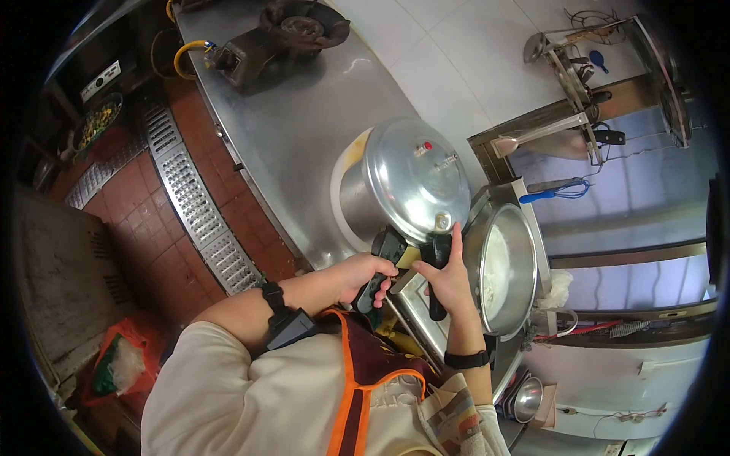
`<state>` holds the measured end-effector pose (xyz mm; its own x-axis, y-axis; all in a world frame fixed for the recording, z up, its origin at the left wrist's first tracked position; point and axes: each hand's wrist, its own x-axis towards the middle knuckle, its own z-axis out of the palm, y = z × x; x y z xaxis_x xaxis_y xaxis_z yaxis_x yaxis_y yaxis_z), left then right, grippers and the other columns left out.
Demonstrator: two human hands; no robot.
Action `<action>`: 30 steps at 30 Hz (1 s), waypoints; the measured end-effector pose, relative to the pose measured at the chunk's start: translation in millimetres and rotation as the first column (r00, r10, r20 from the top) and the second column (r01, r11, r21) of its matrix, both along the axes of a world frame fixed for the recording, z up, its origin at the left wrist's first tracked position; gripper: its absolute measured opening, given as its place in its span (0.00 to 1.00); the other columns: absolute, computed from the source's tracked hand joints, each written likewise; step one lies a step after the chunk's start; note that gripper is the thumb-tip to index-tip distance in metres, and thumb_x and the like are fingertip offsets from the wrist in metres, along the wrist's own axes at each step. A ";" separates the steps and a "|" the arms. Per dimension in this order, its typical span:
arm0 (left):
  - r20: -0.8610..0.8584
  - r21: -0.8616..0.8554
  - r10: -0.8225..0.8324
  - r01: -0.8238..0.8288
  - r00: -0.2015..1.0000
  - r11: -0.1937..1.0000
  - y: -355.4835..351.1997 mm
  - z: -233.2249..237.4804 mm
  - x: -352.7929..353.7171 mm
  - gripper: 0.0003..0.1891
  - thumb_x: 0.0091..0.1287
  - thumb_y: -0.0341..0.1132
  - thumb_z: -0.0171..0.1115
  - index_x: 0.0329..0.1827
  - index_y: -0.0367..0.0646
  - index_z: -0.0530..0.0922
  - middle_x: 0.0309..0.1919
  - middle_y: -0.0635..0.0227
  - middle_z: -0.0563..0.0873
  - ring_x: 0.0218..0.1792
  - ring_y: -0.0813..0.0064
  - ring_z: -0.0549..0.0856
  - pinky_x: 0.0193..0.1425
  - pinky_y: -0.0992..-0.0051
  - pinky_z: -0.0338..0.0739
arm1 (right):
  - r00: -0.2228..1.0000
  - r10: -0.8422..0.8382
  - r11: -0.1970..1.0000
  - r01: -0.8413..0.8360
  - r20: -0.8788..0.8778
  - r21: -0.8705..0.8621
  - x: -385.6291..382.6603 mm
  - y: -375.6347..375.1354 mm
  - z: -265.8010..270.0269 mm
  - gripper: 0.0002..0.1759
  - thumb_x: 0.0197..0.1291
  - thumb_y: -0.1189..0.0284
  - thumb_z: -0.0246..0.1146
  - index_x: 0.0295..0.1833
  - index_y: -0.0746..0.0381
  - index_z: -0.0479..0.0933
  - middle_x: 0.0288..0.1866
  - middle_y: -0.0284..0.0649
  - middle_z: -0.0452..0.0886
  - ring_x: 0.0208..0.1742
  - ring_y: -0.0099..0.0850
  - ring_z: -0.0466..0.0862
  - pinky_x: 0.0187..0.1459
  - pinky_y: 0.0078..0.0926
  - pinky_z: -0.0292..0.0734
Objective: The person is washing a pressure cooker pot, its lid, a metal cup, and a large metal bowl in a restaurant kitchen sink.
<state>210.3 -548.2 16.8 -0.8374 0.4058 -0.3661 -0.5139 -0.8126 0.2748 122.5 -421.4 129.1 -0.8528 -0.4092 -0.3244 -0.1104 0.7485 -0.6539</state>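
A silver pressure cooker (363,199) stands on the steel counter, its domed lid (426,175) on top with a red valve knob. My left hand (366,278) is closed around the black handle (389,246) on the pot's body. The black lid handle (436,254) is in my right hand (450,280), with the index finger stretched along toward the lid's rim. The two handles are apart, not lined up. A small yellowish piece (411,257) shows between them. A white ring-shaped rim (340,186) shows around the pot's base.
A large steel bowl (525,262) with white contents stands close on the right. A gas burner (303,29) sits at the counter's far end. Knives, a blue whisk (559,190) and other utensils hang by the window. A drain grate (190,190) runs along the tiled floor.
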 end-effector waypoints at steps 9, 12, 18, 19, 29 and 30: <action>0.018 -0.054 -0.020 0.021 1.000 0.998 -7.9 0.9 1.9 0.05 0.59 0.31 0.55 0.29 0.39 0.71 0.18 0.65 0.73 0.16 0.71 0.72 0.22 0.67 0.72 | 1.000 0.001 1.000 -0.002 -0.029 -0.017 2.2 8.5 -6.0 0.56 0.46 0.78 0.66 0.73 0.49 0.35 0.39 0.40 0.74 0.26 0.25 0.75 0.18 0.20 0.71; 0.018 -0.059 -0.042 0.043 0.999 0.997 -9.4 -0.2 0.4 0.05 0.58 0.31 0.55 0.29 0.39 0.71 0.18 0.65 0.73 0.16 0.71 0.72 0.22 0.67 0.72 | 0.999 0.011 0.999 -0.013 -0.042 -0.043 2.1 10.7 -8.1 0.57 0.46 0.78 0.66 0.73 0.50 0.34 0.39 0.40 0.74 0.25 0.25 0.74 0.18 0.20 0.71; 0.006 -0.075 -0.076 0.076 0.997 0.994 -14.0 -3.6 -1.3 0.05 0.57 0.31 0.55 0.28 0.39 0.71 0.18 0.65 0.73 0.15 0.72 0.72 0.22 0.67 0.73 | 0.999 0.005 0.998 -0.008 -0.042 -0.068 2.5 12.2 -10.8 0.56 0.46 0.78 0.66 0.73 0.51 0.35 0.41 0.42 0.74 0.23 0.25 0.74 0.16 0.20 0.71; 0.014 -0.082 -0.087 0.088 0.996 0.993 -15.5 -1.2 -0.8 0.05 0.57 0.31 0.55 0.28 0.39 0.71 0.18 0.65 0.73 0.15 0.72 0.72 0.22 0.67 0.73 | 0.999 0.006 0.997 -0.009 -0.045 -0.073 3.4 12.1 -11.3 0.56 0.46 0.78 0.66 0.73 0.51 0.36 0.41 0.42 0.74 0.23 0.25 0.74 0.16 0.20 0.71; 0.064 -0.091 -0.113 0.119 0.991 0.989 -21.8 6.0 -5.6 0.05 0.58 0.32 0.55 0.27 0.41 0.71 0.17 0.66 0.72 0.15 0.72 0.71 0.22 0.67 0.72 | 0.993 -0.062 0.996 0.055 -0.097 -0.075 8.8 3.1 -17.3 0.54 0.46 0.78 0.66 0.73 0.50 0.37 0.41 0.43 0.75 0.24 0.25 0.75 0.16 0.21 0.71; 0.068 -0.091 -0.106 0.112 0.992 0.990 -20.6 6.0 -5.7 0.05 0.58 0.32 0.55 0.27 0.41 0.71 0.17 0.66 0.72 0.15 0.72 0.71 0.22 0.67 0.72 | 0.994 -0.062 0.994 0.052 -0.096 -0.095 11.0 2.2 -18.9 0.54 0.46 0.78 0.66 0.73 0.50 0.37 0.41 0.42 0.75 0.24 0.25 0.75 0.16 0.21 0.71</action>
<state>204.7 -568.9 22.9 -0.7646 0.4542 -0.4573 -0.6163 -0.7229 0.3123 133.5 -419.2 110.2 -0.9015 -0.3834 -0.2010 -0.1364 0.6922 -0.7087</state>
